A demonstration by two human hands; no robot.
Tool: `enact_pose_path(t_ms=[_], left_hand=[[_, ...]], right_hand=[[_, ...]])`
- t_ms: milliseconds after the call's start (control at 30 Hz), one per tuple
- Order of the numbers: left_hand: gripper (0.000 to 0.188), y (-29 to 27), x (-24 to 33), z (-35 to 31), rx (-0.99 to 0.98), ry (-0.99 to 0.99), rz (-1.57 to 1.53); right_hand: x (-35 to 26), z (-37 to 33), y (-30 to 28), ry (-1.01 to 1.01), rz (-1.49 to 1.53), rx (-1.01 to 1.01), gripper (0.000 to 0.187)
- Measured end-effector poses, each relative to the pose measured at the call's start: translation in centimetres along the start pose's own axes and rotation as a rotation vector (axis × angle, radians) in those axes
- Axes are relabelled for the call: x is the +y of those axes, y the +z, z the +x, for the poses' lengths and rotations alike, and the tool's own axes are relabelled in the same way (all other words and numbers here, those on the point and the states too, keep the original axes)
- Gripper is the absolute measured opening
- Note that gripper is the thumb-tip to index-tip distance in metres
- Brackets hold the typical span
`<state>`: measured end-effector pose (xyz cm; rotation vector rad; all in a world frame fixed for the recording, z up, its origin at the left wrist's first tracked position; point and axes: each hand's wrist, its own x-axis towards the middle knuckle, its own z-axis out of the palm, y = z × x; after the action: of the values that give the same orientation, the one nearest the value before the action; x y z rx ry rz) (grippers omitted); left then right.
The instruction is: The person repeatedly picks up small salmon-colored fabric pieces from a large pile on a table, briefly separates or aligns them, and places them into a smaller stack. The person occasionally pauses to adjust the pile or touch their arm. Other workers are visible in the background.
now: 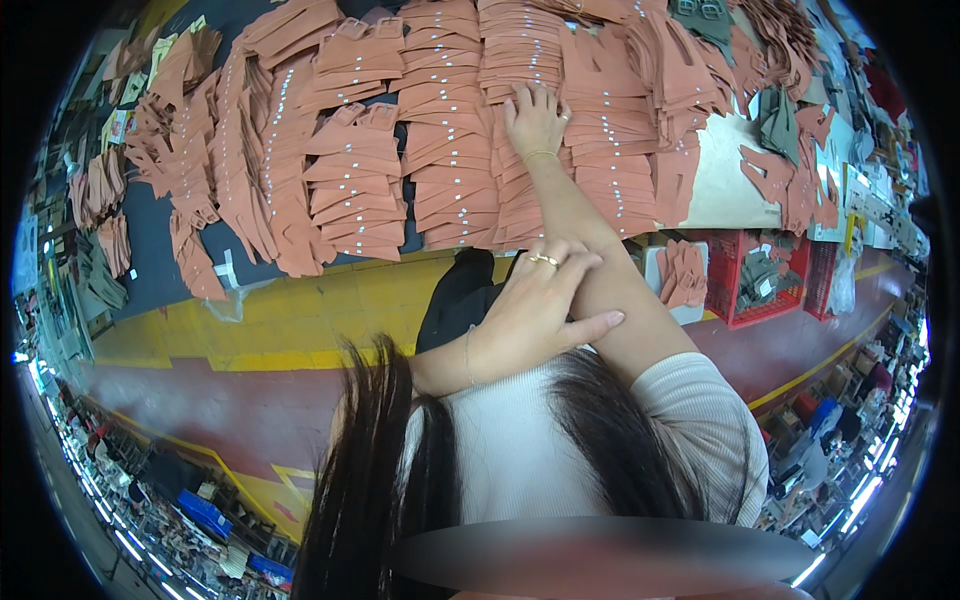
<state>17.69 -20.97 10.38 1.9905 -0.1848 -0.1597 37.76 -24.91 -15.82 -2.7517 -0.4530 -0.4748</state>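
Observation:
Long overlapping rows of flat salmon-coloured cut pieces (446, 130), which look like leather, run across the dark table, each with a small white sticker. My right hand (537, 122) lies palm down on one of the middle rows (518, 60), its fingers spread over the edges of the pieces. My left hand (540, 300) rests across my right forearm near the elbow, thumb apart from the fingers and nothing in it. Both hands wear a ring.
Green cut pieces (778, 125) lie on the right part of the table beside a pale sheet (730, 175). Under the right edge stand a red crate (735, 312) with green pieces and a white bin with salmon pieces (682, 272). A clear plastic bag (232, 300) hangs at the near left edge.

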Motion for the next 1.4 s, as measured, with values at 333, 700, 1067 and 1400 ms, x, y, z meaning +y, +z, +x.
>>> enact_pose_path(t_ms=[333,700,1067,1400], left_hand=[[0.068,0.4,-1.0,0.2,0.008,-0.018,0.195],[0.05,1.0,-1.0,-0.1,0.128,0.189,-0.074],[0.077,0.4,-1.4,-0.4,0.103,-0.02,0.134],[0.063,2.2,-1.6,-0.1,0.234,0.245,-0.092]], right_hand=[[0.0,0.0,0.0,0.004,0.0,-0.004,0.03],[0.1,0.1,0.6,-0.03,-0.077,0.029,0.029],[0.3,0.0,1.0,-0.035,-0.076,0.019,0.033],[0.7,-0.1,1.6,-0.044,-0.095,0.015,0.032]])
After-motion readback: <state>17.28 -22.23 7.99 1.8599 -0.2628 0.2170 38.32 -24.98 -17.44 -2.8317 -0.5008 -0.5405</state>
